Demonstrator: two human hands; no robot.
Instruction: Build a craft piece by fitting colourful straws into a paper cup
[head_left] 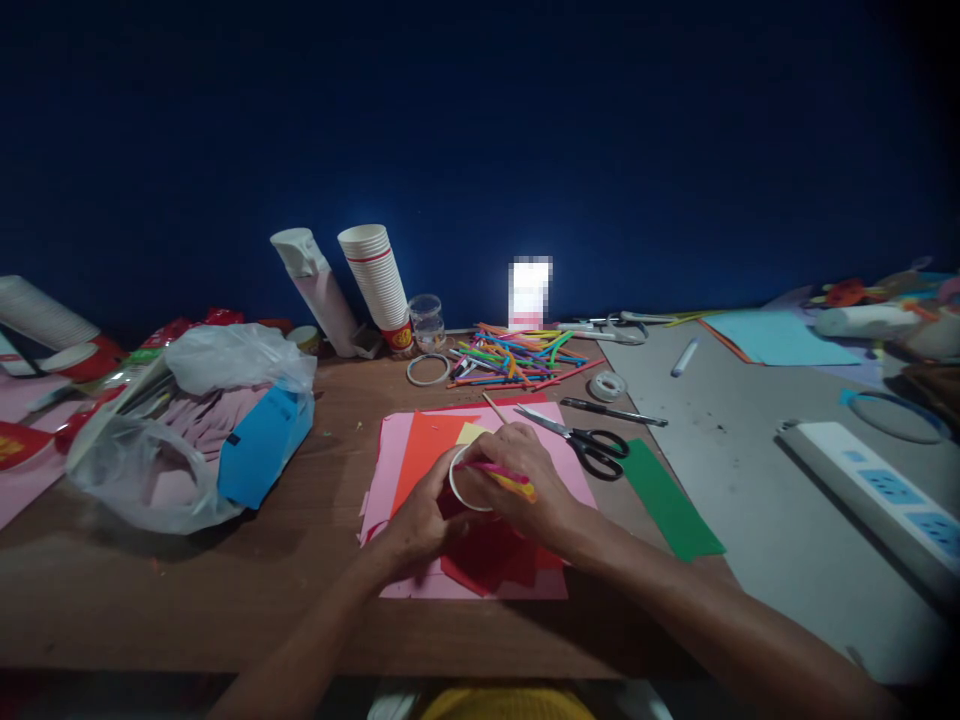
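Note:
A white paper cup (454, 482) is tilted with its mouth toward me, and my left hand (421, 520) wraps round its near left side. My right hand (529, 475) is closed at the cup's mouth. A pink straw (499, 470) and a yellow straw (523, 488) lie together between its thumb and forefinger, crossing the opening. Beyond that hand pokes a thin wooden stick (493, 407); whether the hand holds it I cannot tell. Beneath both hands lie pink sheets (394, 450), an orange sheet (424, 450) and red paper (487, 565).
Black-handled scissors (596, 450), a pen (611, 411) and green paper (667, 500) lie right. Behind are coloured straws (517, 355), stacked cups (375, 280), a glass (427, 322) and tape (607, 385). A plastic bag (150, 490) sits left, a power strip (862, 480) far right.

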